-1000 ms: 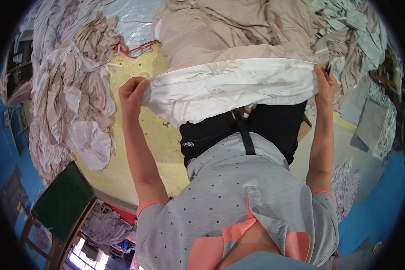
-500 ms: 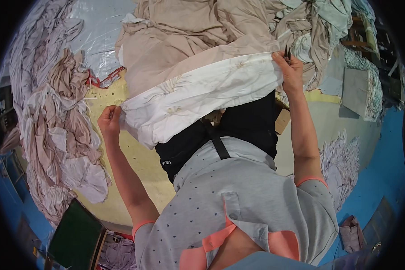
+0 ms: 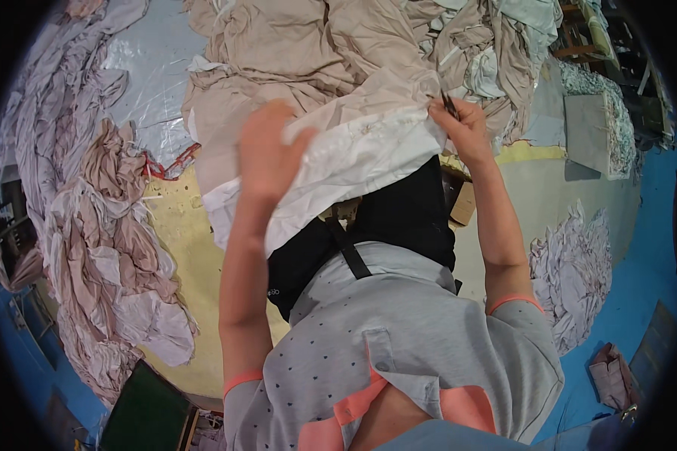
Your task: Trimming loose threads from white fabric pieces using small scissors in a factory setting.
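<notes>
A beige cloth with a white border [image 3: 368, 154] lies across my lap, with small tan embroidered motifs on the white band. My right hand [image 3: 465, 129] pinches the border's right end and also keeps a pair of dark thread snips [image 3: 449, 104] in its grip, points upward. Blurred by motion, my left hand [image 3: 269, 154] hovers over the left part of the cloth, thumb apart from the fingers and nothing seen in it. Whether it touches the cloth I cannot tell.
More beige cloth [image 3: 278, 45] is heaped on the table ahead. Crumpled pinkish fabric [image 3: 113, 263] hangs along the left side. A whitish fabric pile [image 3: 572, 274] sits at the right. A grey box-like block [image 3: 588, 135] stands at the far right, and a green-topped seat [image 3: 147, 410] is at lower left.
My left hand has let go of the border's left end and swung right and forward over the cloth. My right hand, still pinching the border, has shifted slightly left and nearer.
</notes>
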Tool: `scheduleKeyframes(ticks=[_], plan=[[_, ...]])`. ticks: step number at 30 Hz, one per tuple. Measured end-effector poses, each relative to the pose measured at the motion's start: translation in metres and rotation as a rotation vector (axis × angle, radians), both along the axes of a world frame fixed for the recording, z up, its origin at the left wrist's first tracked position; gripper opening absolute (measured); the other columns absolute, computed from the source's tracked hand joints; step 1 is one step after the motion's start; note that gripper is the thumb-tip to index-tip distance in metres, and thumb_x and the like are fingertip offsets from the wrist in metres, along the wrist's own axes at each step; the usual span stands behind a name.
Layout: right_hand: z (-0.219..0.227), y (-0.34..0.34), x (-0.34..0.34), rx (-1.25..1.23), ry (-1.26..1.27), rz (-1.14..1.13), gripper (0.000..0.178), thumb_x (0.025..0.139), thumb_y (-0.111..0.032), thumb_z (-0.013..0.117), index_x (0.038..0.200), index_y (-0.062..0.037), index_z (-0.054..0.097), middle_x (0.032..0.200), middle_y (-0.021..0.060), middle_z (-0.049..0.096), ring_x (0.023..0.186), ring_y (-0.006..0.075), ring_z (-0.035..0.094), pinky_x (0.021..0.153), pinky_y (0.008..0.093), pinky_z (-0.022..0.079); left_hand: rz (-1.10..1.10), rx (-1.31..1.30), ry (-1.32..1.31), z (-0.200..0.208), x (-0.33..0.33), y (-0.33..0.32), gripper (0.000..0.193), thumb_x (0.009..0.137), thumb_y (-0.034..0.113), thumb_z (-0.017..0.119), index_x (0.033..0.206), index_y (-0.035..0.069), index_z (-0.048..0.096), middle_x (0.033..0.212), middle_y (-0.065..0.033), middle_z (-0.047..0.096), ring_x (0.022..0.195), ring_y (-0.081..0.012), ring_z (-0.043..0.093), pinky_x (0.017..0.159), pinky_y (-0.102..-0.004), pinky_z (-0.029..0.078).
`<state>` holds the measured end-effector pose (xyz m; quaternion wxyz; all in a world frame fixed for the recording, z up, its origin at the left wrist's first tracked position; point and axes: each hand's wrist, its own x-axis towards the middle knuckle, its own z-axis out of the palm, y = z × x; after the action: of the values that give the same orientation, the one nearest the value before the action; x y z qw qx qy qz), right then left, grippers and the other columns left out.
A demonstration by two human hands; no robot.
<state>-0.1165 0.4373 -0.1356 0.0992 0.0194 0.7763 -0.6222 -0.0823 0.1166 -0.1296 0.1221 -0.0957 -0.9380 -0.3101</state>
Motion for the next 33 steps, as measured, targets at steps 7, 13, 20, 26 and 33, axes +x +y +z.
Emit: scheduleKeyframes(ticks=[7,13,20,26,33], plan=[[0.007,0.001,0.017,0.115,0.116,0.135,0.011,0.081,-0.005,0.066,0.090,0.0007,0.068,0.075,-0.0033,0.061,0.065,0.0033,0.047,0.058,0.0206,0.037,-0.432,0.293,-0.582,-0.009,-0.044,0.073,0.031,0.075,0.027,0.070,0.086,0.000,0.063,0.089,-0.0189,0.061,0.086,-0.0349,0.058,0.073,-0.0390,0.045],[0.005,0.007,0.022,0.246,0.328,0.225,0.015,0.074,0.002,0.061,0.088,0.0024,0.064,0.073,0.0065,0.059,0.065,0.0135,0.054,0.060,0.0251,0.041,-0.413,0.263,-0.591,-0.007,-0.044,0.077,0.020,0.072,0.017,0.070,0.077,0.000,0.061,0.082,-0.0184,0.059,0.078,-0.0331,0.057,0.067,-0.0387,0.045],[-0.012,0.016,0.016,0.429,0.486,-0.113,0.020,0.067,0.004,0.056,0.086,0.0011,0.061,0.073,0.0129,0.059,0.063,0.0249,0.058,0.058,0.0309,0.045,-0.429,0.716,-0.533,0.017,-0.066,0.059,0.009,0.074,-0.003,0.064,0.072,0.000,0.056,0.098,-0.0026,0.055,0.079,-0.0078,0.047,0.069,-0.0215,0.037],[-0.038,0.034,0.012,0.564,0.591,-0.441,0.018,0.067,0.005,0.052,0.083,0.0001,0.059,0.075,0.0145,0.059,0.069,0.0305,0.060,0.063,0.0334,0.047,-0.132,0.760,-0.818,-0.072,-0.085,0.057,0.009,0.077,0.005,0.066,0.072,0.004,0.058,0.077,0.0051,0.056,0.073,-0.0053,0.049,0.066,-0.0194,0.038],[-0.044,0.040,0.018,0.249,0.660,-0.608,0.024,0.075,0.012,0.050,0.092,-0.0007,0.061,0.088,0.0074,0.066,0.083,0.0169,0.062,0.077,0.0264,0.047,-0.255,0.895,-0.866,-0.053,-0.087,0.087,0.013,0.081,0.007,0.066,0.071,0.007,0.057,0.070,0.0086,0.050,0.063,-0.0016,0.042,0.058,-0.0178,0.033]])
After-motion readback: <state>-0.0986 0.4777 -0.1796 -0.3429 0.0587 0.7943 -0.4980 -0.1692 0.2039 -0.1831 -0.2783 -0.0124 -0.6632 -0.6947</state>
